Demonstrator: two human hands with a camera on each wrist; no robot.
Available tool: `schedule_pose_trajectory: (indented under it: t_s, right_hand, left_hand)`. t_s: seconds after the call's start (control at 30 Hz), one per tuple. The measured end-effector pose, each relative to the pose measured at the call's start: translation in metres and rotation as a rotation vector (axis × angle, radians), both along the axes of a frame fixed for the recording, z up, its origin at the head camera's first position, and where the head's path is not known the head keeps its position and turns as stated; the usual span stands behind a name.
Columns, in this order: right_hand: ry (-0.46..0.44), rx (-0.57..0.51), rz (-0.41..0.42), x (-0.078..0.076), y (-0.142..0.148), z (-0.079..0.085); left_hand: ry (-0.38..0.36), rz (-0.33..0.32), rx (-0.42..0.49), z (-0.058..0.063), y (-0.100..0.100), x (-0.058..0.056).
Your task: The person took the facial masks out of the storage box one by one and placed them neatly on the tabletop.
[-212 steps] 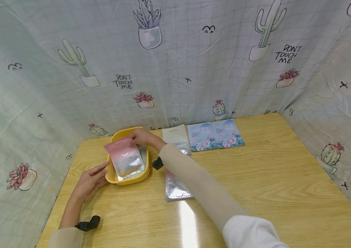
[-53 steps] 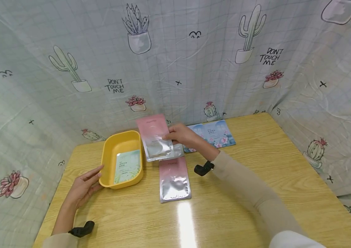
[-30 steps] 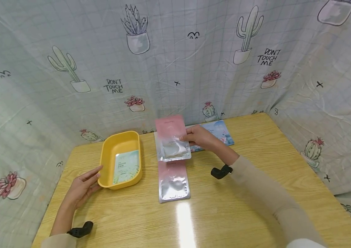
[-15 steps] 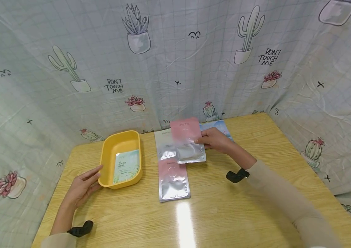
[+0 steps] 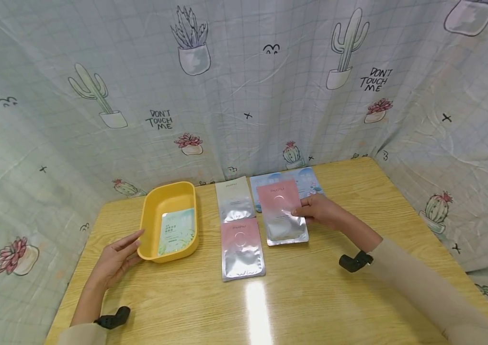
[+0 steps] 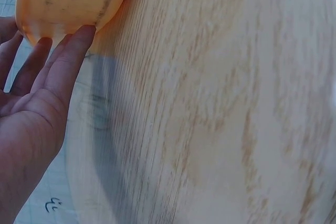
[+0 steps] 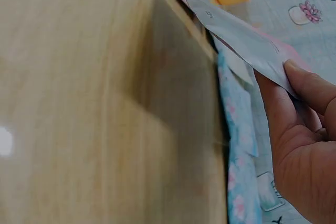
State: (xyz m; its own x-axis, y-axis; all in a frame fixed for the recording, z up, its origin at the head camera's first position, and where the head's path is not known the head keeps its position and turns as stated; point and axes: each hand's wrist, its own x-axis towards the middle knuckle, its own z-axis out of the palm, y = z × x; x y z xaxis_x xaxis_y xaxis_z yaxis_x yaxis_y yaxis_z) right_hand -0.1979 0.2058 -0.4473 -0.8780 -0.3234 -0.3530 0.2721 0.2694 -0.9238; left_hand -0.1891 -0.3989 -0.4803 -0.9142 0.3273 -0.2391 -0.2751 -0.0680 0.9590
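Note:
My right hand (image 5: 320,211) pinches the right edge of a pink and silver sheet mask packet (image 5: 284,225), thumb on top. In the right wrist view that packet (image 7: 236,35) is raised above the table, its shadow below it. A matching pink packet (image 5: 242,249) lies to its left, under a cream and silver packet (image 5: 234,201). Blue floral packets (image 5: 310,179) lie behind, partly covered by the held one. My left hand (image 5: 114,261) rests its extended fingertips against the side of a yellow basket (image 5: 148,215); a green packet (image 5: 177,232) lies inside.
The wooden table (image 5: 312,297) ends at the back against a curtain (image 5: 235,86) printed with cacti. A black wrist camera (image 5: 356,261) sits on the right wrist and another camera (image 5: 115,318) on the left.
My right hand took the pink packet out of the basket and carried it right, past the cream packet, then nearer and in front of the blue ones. The left hand stayed at the basket.

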Motion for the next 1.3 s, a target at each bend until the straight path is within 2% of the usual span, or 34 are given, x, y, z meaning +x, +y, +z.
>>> schedule_pose_trajectory:
  t_s: [0.27,0.37,0.7,0.8,1.03,1.1,1.2,1.3]
  right_hand:
    - [-0.129,-0.091,0.034,0.017,0.010,-0.026]
    - [-0.126,-0.072,0.039,0.023,0.009,-0.032]
    - [0.073,-0.026,0.045,0.031,-0.004,-0.047]
    - [0.140,0.035,0.021,0.033,-0.007,-0.050]
    - [0.301,0.281,-0.044,0.035,-0.010,-0.050]
    - [0.334,0.309,-0.050,0.036,-0.010,-0.050]
    - [0.352,0.329,-0.036,0.037,-0.009,-0.048]
    - [0.320,0.328,0.000,0.037,-0.007,-0.043]
  left_hand:
    - [0.006,0.007,-0.014,0.001,0.001,0.000]
    - [0.003,0.005,-0.013,0.001,0.001,0.000]
    - [-0.007,0.007,-0.032,0.001,0.002,-0.001]
    - [-0.010,0.014,-0.039,0.001,0.002,0.000]
    - [-0.008,0.015,-0.039,0.000,0.001,0.000]
    - [-0.006,0.014,-0.035,0.000,0.000,0.000]
    - [-0.005,0.012,-0.029,0.000,0.000,0.000]
    - [-0.006,0.007,-0.030,0.001,0.000,0.000]
